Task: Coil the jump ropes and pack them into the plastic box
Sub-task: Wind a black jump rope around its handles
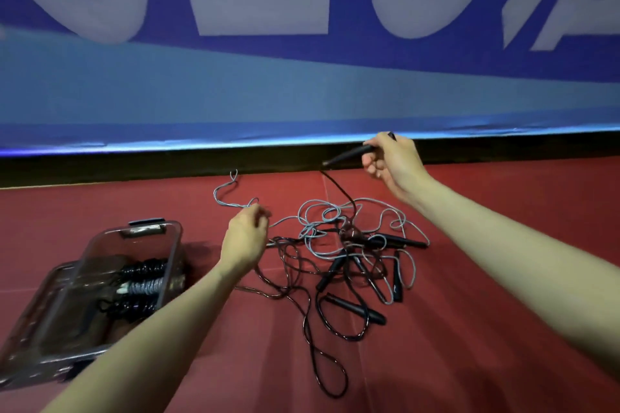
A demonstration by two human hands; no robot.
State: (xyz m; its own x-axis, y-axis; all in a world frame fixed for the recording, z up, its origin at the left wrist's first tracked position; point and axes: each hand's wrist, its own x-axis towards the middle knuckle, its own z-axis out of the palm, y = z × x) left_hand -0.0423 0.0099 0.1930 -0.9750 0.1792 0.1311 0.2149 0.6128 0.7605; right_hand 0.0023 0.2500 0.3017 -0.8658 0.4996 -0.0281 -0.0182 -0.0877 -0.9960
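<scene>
A tangle of jump ropes (pixel 349 245) lies on the red floor, grey and dark cords mixed with several black handles. My right hand (pixel 389 161) grips one black handle (pixel 349 155) raised above the pile, its dark cord hanging down into the tangle. My left hand (pixel 246 235) pinches the grey cord (pixel 228 198) left of the pile. The clear plastic box (pixel 100 278) stands at the left and holds three coiled ropes (pixel 141 288), black and grey.
The box's lid (pixel 30 342) lies under or beside the box at the lower left. A blue banner with big white letters (pixel 302 43) runs along the back, with a dark gap under its edge. Red mat floor (pixel 469 345) stretches to the right.
</scene>
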